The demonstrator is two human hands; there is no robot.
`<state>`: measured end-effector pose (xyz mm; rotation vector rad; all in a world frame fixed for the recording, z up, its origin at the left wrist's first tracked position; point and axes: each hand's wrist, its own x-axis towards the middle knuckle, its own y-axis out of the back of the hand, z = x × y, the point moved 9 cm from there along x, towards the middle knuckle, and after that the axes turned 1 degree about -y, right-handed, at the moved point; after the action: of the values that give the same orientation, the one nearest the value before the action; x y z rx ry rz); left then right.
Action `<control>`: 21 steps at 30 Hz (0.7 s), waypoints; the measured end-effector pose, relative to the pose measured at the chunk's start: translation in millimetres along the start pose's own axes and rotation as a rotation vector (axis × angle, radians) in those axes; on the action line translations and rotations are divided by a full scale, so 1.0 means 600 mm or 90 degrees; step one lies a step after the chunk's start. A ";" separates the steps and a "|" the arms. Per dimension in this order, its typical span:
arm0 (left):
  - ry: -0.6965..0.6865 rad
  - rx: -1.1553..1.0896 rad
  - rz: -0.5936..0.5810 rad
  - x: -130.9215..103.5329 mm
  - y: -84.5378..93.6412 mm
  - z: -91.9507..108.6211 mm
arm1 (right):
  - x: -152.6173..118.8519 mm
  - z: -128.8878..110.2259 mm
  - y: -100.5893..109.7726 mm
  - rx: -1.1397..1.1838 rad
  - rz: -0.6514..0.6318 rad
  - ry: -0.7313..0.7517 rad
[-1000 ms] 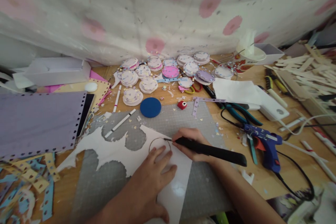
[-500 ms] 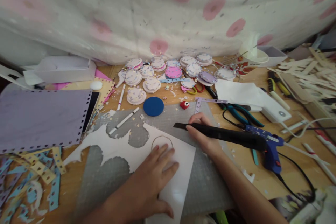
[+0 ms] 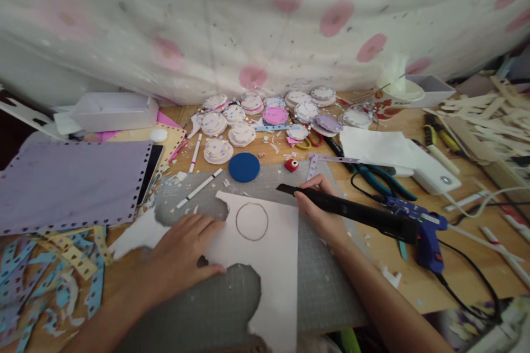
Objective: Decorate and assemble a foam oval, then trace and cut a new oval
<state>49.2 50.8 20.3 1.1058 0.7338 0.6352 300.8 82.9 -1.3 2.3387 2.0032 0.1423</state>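
Note:
A white paper sheet with ragged, rounded cut-outs along its left side lies on the grey cutting mat. A drawn circle shows uncovered on it. My left hand rests flat on the sheet's narrow left part, fingers stretched out and thumb apart. In my right hand is a black utility knife, its blade pointing left above the mat, past the sheet's upper right corner and apart from the circle. A blue disc and a small red punch lie just beyond the sheet.
Several layered paper rounds stand at the back. Right are a blue glue gun, teal-handled pliers and wooden sticks. Left are purple punched sheets, a white box and paper strips. A white marker lies near the disc.
My left hand has moved left off the drawn circle onto the sheet's left part. The sheet has turned slightly, its right edge now nearly straight. The knife stays in my right hand, almost unmoved.

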 end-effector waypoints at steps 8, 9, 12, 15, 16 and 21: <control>0.004 -0.042 0.001 0.009 -0.029 0.029 | -0.003 -0.004 -0.005 -0.025 -0.006 0.001; 0.005 -0.044 0.000 0.011 -0.033 0.030 | -0.003 -0.002 -0.009 -0.025 -0.015 -0.002; 0.008 -0.052 0.020 0.015 -0.037 0.032 | -0.006 0.003 -0.025 -0.031 -0.049 -0.008; 0.000 -0.062 0.039 0.015 -0.038 0.032 | -0.008 0.003 -0.042 -0.040 -0.085 0.003; -0.004 -0.065 0.044 0.014 -0.038 0.031 | -0.008 0.003 -0.045 -0.042 -0.094 0.007; -0.009 -0.063 0.052 0.011 -0.039 0.029 | -0.008 0.006 -0.049 -0.044 -0.102 -0.004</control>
<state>69.2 38.8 1.8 1.0519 0.6407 0.7255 271.9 83.0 -8.3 2.1246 2.1366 0.1915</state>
